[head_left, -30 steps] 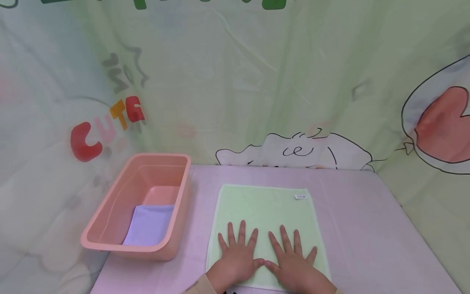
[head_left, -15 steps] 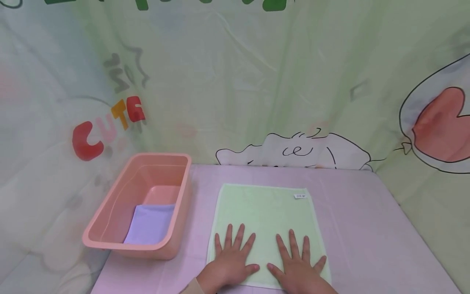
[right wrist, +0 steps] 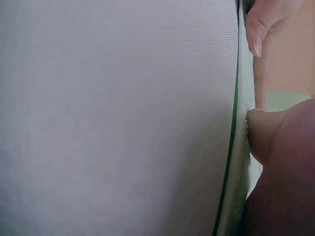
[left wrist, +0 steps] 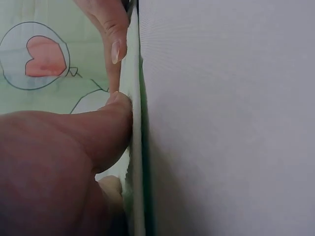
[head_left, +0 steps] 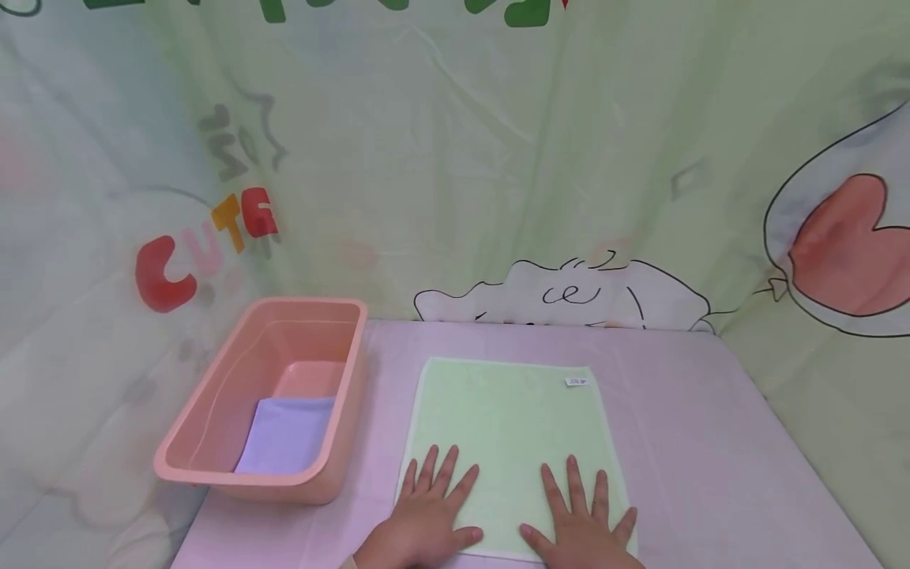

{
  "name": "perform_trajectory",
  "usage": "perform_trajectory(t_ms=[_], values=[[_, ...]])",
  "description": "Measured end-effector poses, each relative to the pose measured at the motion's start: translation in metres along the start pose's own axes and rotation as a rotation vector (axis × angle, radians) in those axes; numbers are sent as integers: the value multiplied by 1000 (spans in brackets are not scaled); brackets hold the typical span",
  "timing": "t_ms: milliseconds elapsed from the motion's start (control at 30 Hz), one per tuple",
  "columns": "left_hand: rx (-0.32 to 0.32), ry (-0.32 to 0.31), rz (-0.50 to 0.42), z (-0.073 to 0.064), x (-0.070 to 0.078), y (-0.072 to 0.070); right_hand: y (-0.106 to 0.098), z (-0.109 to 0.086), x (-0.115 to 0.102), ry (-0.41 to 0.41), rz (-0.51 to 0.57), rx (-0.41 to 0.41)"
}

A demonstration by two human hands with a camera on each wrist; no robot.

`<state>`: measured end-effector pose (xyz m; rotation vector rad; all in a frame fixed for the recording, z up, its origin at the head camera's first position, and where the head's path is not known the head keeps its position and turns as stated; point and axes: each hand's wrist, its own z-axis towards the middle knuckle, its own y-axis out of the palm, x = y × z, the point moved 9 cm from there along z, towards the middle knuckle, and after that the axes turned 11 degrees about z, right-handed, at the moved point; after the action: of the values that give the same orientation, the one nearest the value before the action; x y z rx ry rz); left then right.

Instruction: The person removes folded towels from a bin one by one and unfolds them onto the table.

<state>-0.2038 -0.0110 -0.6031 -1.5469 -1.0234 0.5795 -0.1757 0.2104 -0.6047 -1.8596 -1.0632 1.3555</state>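
A pale green towel [head_left: 508, 427] with a small white label [head_left: 577, 382] near its far right corner lies flat in the head view. My left hand [head_left: 430, 506] rests on its near left part, fingers straight and spread. On the near right part rests my right hand [head_left: 586, 521], also with spread, straight fingers. A gap of bare towel separates the two thumbs. In the left wrist view, the left hand [left wrist: 59, 152] presses on the towel's edge [left wrist: 133, 147] from above. The right wrist view shows the right hand [right wrist: 288, 147] likewise at the towel's edge [right wrist: 241, 147].
A pink plastic basin [head_left: 341, 466] stands left of the towel, holding a folded lilac cloth [head_left: 286, 435]. The table cover [head_left: 704, 442] is light purple. Behind and at the sides hangs a printed curtain [head_left: 455, 158] with letters and cartoon drawings.
Both hands have slid back toward the near edge and apart, the left one leftward, the right one slightly rightward. Their thumbs, close together earlier, are now apart. The towel stays flat.
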Motion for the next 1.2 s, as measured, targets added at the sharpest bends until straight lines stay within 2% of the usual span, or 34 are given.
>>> perform_trajectory(t_ms=[167,567,833,1000,1200], values=[[-16,-2,-29,-8,-5,1,1,-1,6,-1,7,4],[-6,-21,-5,-16,-9,-2,5,-2,21,29,-19,69],[-7,-56,-50,-21,-13,-5,4,-4,31,23,-18,150],[4,-72,-42,-23,-11,-8,7,-7,39,23,-6,194],[-32,-85,-19,-23,-15,-5,12,-8,46,25,-13,200]])
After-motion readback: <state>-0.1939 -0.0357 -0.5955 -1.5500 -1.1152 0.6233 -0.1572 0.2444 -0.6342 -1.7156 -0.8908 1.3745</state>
